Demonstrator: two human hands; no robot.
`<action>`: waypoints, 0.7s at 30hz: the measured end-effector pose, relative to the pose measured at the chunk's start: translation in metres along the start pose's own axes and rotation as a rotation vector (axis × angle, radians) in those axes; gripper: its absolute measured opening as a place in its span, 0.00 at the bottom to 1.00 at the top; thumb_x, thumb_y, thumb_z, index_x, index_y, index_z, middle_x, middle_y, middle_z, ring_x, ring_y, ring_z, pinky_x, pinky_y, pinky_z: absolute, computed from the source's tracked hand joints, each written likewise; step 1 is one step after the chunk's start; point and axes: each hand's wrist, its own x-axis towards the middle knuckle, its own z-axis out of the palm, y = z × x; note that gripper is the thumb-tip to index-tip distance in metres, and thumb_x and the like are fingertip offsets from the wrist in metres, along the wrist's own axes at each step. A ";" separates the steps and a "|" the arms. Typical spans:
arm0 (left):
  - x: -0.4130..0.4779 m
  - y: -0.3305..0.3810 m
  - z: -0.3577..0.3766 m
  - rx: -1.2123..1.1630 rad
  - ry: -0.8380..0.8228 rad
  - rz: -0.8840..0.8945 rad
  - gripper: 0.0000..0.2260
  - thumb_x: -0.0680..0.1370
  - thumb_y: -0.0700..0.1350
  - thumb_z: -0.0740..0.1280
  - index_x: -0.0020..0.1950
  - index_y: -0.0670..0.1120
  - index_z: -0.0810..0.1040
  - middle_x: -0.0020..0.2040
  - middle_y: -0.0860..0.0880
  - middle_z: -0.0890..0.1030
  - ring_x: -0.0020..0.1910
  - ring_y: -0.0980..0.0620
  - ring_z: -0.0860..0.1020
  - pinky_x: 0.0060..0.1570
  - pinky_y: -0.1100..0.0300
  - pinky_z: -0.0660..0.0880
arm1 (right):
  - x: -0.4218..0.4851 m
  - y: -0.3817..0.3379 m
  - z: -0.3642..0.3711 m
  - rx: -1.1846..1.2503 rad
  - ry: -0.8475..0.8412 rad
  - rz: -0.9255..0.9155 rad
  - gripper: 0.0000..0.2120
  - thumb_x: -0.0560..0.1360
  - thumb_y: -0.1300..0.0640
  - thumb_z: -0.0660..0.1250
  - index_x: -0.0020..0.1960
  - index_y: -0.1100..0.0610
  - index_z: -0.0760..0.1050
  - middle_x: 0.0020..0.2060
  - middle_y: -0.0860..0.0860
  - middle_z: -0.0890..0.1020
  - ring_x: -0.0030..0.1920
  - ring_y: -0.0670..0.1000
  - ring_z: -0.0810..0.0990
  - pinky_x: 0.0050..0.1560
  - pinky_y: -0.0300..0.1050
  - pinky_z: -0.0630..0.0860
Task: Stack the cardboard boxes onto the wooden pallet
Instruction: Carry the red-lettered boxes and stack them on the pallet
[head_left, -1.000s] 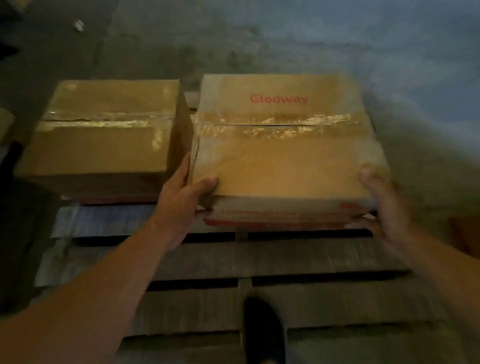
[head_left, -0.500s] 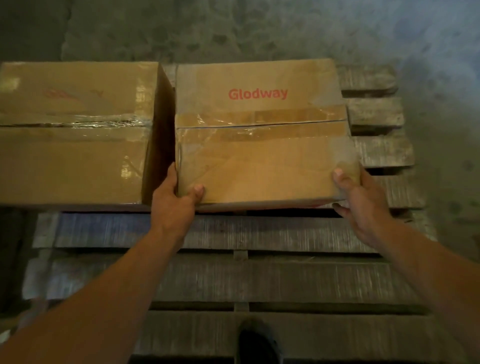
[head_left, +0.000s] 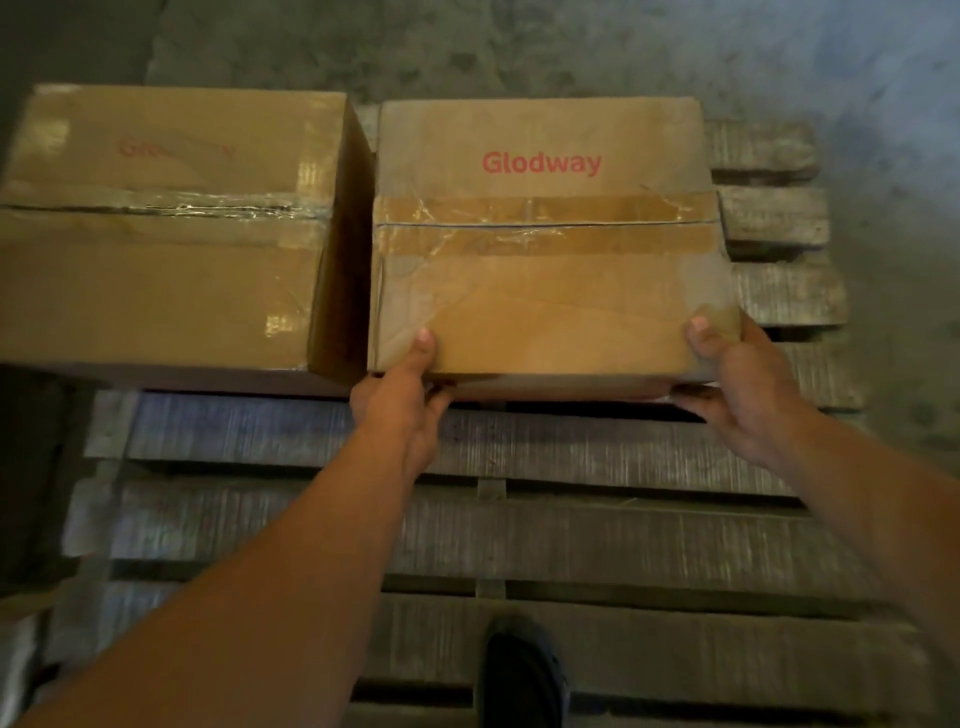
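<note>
Nearly seated: box (head_left: 545, 312) on pallet (head_left: 467, 525)

Head view: box lay on the pallet's far slats, just beside a second box (head_left: 166, 270), presumably for a tight row. Its near corners were clamped by left hand (head_left: 402, 410) and right hand (head_left: 748, 395), thumbs on top and fingers curled underneath, likely to square it.

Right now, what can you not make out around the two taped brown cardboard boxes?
Head view, left brown cardboard box: red print too blurred to read; left side cut off by frame edge.
Head view, left hand and right hand: fingertips hidden under brown cardboard Glodway box.
</note>
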 end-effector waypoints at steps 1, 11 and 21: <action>0.000 0.002 -0.001 0.012 -0.005 -0.006 0.26 0.75 0.39 0.74 0.70 0.40 0.69 0.66 0.42 0.76 0.66 0.42 0.74 0.61 0.37 0.75 | -0.003 0.003 0.000 0.009 -0.003 -0.014 0.21 0.81 0.54 0.66 0.73 0.45 0.69 0.57 0.43 0.78 0.56 0.49 0.77 0.58 0.61 0.77; 0.009 0.032 -0.023 0.049 0.043 0.026 0.25 0.77 0.36 0.71 0.71 0.39 0.67 0.68 0.41 0.73 0.67 0.43 0.74 0.63 0.40 0.75 | -0.018 0.017 0.035 0.021 -0.037 -0.004 0.19 0.82 0.54 0.64 0.72 0.47 0.69 0.63 0.48 0.78 0.64 0.54 0.76 0.67 0.67 0.72; 0.014 0.038 -0.019 0.155 0.041 0.044 0.23 0.77 0.39 0.71 0.70 0.41 0.68 0.66 0.44 0.74 0.62 0.46 0.75 0.61 0.45 0.77 | -0.020 0.008 0.036 -0.212 -0.019 -0.027 0.22 0.82 0.47 0.63 0.74 0.44 0.66 0.67 0.48 0.75 0.67 0.56 0.75 0.67 0.65 0.72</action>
